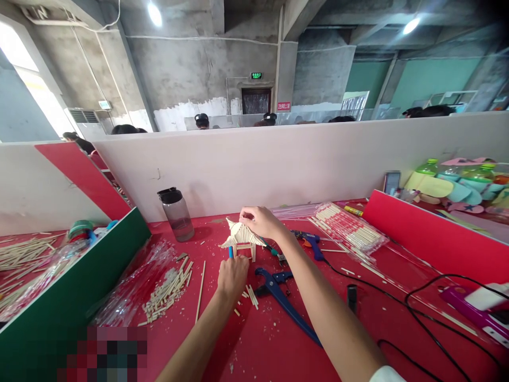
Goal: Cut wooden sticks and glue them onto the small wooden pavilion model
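Observation:
A small pavilion model, built from pale wooden sticks, stands on the red table with its roof corners turned up. The bent fingers of my right hand are closed at the top right of its roof. Low in front of the model, my left hand is curled shut. A slim blue tool pokes up from that hand beside the model's legs; its lower part is hidden. Blue cutting pliers lie to the right of my left hand, near several short stick pieces.
A water bottle stands back left, near a pile of cut sticks and plastic wrap. To the right lie a blue glue gun, packed sticks, black cables and a purple power strip. Low partitions surround the table.

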The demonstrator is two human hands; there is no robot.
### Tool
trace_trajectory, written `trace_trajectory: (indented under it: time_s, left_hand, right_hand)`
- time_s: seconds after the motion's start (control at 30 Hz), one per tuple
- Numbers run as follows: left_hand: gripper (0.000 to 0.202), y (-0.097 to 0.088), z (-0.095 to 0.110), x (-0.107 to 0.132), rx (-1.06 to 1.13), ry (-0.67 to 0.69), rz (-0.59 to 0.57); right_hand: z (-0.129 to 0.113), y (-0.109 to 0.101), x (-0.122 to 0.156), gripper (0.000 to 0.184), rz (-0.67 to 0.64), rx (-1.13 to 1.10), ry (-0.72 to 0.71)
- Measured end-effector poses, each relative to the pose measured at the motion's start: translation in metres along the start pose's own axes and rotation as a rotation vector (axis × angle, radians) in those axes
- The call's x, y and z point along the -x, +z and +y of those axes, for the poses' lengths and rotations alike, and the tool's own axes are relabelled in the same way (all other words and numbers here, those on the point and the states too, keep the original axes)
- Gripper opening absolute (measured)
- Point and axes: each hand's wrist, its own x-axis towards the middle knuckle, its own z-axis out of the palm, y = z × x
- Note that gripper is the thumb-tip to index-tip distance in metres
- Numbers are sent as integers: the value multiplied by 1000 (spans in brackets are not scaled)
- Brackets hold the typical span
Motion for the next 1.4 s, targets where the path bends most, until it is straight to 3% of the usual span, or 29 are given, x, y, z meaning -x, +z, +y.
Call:
trace_trajectory:
  time_s: [0.23,0.4,0.57,0.7,0.9,1.13,1.4]
  left_hand:
    - [38,-9,11,24,-9,16,-79]
    - [54,-2,20,16,9,-60,-65]
    - [52,0,27,8,-44,-53,-7]
    - [52,-4,23,5,-136,3,-64]
    - [56,-3,13,1,-103,72,-130]
    - [58,0,18,2,-98,-14,-79]
    - [45,-1,15,-2,-40,-5,-60]
  right_hand:
    - [0,1,0,12,-6,-4,-5]
    - [1,1,-1,12,-4,-14,-8]
    - [1,1,0,12,0,-20,-13]
    - [1,1,0,12,-1,-32,-12]
    - [2,2,0,12,4,-38,-22]
    - [4,3,0,12,10,-50,-30]
    - [3,3,-1,11,4,-47,-28]
